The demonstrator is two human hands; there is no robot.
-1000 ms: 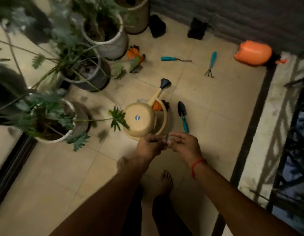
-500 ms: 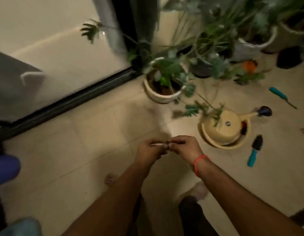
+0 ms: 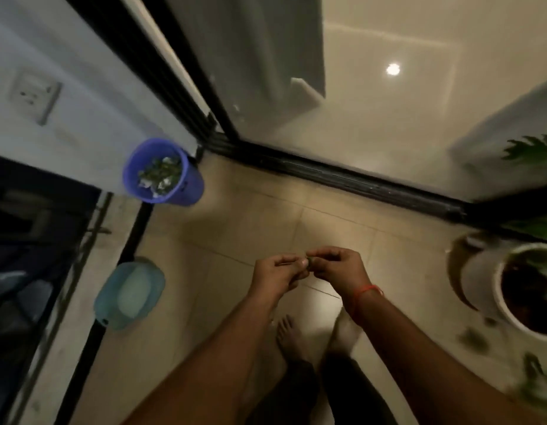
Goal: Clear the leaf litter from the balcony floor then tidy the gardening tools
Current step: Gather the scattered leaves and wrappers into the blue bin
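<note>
While both arms reach out over the tiled balcony floor (image 3: pixel 241 210), the left hand (image 3: pixel 280 273) and right hand (image 3: pixel 339 266) meet at the fingertips in the head view, both pinching a small dark scrap of leaf litter (image 3: pixel 309 261) between them. It's too small and blurry to say much more about it. A red thread band (image 3: pixel 366 291) sits on the right wrist. Bare feet (image 3: pixel 292 335) show below the hands.

Up left, in the corner by the black sliding door track (image 3: pixel 343 176), stands a purple bucket (image 3: pixel 174 191) with a pile of leaves (image 3: pixel 160 176) already inside, well apart from the hands. A teal dustpan-looking thing (image 3: pixel 129 294) lies on the floor near the dark railing edge. Over on the right edge there's a white plant pot (image 3: pixel 499 286) with soil, plus a few green bits (image 3: pixel 474 338) on the tiles beside it.
</note>
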